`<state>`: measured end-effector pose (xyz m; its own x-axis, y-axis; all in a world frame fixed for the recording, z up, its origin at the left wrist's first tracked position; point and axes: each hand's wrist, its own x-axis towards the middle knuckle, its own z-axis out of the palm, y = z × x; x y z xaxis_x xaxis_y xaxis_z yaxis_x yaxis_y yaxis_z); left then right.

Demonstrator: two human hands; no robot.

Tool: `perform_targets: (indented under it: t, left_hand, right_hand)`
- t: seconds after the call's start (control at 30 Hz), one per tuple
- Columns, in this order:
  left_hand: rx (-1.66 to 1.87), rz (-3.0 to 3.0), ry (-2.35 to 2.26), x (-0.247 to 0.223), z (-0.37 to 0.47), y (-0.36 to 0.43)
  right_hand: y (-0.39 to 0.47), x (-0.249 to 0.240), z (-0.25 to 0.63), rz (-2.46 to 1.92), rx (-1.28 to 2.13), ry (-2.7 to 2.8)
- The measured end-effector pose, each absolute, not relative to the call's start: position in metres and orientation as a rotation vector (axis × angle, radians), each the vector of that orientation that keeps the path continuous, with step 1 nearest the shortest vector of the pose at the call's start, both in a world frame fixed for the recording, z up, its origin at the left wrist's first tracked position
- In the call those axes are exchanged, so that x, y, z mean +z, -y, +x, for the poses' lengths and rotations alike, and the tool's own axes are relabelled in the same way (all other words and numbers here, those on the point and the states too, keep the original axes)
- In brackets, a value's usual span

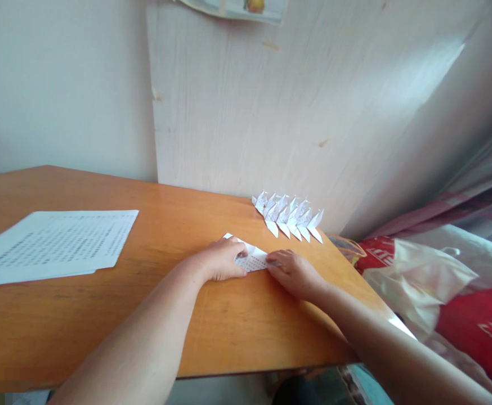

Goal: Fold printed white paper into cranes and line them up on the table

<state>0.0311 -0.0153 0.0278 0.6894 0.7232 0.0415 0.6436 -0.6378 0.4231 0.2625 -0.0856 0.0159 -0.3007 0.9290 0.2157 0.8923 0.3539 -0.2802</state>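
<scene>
A folded piece of printed paper (254, 261) lies on the table between my two hands. My left hand (226, 260) is over its left part, with the thumb on the near edge and the fingers on the far side. At the right end, my right hand (293, 272) has its fingers closed together on the paper's corner. Both hands rest low at the tabletop. Behind them stand several folded paper pieces (288, 216) with pointed ends, grouped in rows.
A stack of printed sheets (64, 242) lies on the left of the wooden table (153, 320). A pale board (229, 101) rises behind the table's back edge. Beyond the right edge are a cream plastic bag (419, 275) and a red bag (482, 326).
</scene>
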Motion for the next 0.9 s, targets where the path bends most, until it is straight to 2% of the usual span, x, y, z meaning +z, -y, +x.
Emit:
perform_targets:
  t: [0.3,0.5,0.67,0.9]
  left_hand:
    - [0.429,2.589,-1.299,0.02,0.03,0.009]
    - [0.469,2.602,-1.288,0.012,0.03,0.003]
    - [0.469,2.628,-1.275,0.015,0.031,0.004]
    - [0.452,2.614,-1.234,0.022,0.036,0.012]
  right_hand:
    - [0.139,0.025,0.234,-1.661,0.009,2.343]
    - [0.162,0.027,0.213,-1.48,0.152,2.355]
    - [0.137,0.028,0.239,-1.472,0.196,2.08]
    - [0.061,0.039,0.28,-1.614,0.436,1.674]
